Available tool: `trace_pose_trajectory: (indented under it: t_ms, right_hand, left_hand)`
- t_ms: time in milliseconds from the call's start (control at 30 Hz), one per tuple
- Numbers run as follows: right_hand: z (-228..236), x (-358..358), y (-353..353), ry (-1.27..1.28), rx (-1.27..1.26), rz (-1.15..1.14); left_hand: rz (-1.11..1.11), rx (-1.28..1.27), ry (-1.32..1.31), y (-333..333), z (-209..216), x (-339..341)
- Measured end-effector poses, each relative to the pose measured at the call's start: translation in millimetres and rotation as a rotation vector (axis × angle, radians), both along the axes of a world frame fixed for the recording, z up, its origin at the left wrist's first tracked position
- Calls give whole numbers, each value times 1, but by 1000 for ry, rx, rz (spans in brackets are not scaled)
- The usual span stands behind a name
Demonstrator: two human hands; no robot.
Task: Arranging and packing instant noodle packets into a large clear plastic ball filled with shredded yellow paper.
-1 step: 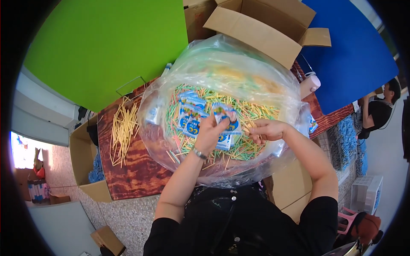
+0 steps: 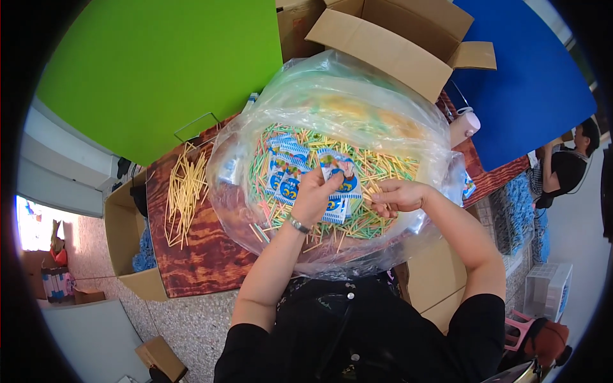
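Note:
My left hand (image 2: 311, 199) is closed on a small blue-and-white printed packet (image 2: 345, 180), its thumb lying across the front. To the right, my right hand (image 2: 402, 195) has its fingers curled together beside the packet's edge. Thin pale-yellow sticks (image 2: 368, 202) show at its fingertips; how many it grips is hidden. Both hands are over a large clear plastic bag (image 2: 319, 105), opened wide. Inside lie many loose thin sticks (image 2: 393, 166) in yellow, green and pink. More blue-and-white packets (image 2: 285, 171) rest on the sticks just left of the held one.
A loose pile of yellow sticks (image 2: 185, 198) lies on the red-brown table (image 2: 211, 258). An open cardboard box (image 2: 383, 48) stands behind the bag, a pink cylinder (image 2: 464, 127) at its right. Another box (image 2: 124, 236) sits by the table's left end. A person (image 2: 565, 166) is at far right.
The packet in my left hand is turned slightly, showing more of its front. My right fingers have shifted a little at its edge; otherwise the scene is the same.

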State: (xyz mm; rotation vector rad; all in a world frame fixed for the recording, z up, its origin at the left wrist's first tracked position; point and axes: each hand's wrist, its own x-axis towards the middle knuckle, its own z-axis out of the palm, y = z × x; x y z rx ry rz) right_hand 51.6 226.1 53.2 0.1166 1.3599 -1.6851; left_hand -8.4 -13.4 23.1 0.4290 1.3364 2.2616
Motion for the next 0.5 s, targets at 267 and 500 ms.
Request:
trace_pose_trajectory:
  t_ms: [267,500]
  right_hand:
    - [-13,0,-20,6,-116,-127]
    - [-2,0,-29,93,-7,-43]
  left_hand:
    - [-251,211,-273,2,-7,12]
    - [-233,197,-186,-7,0,-1]
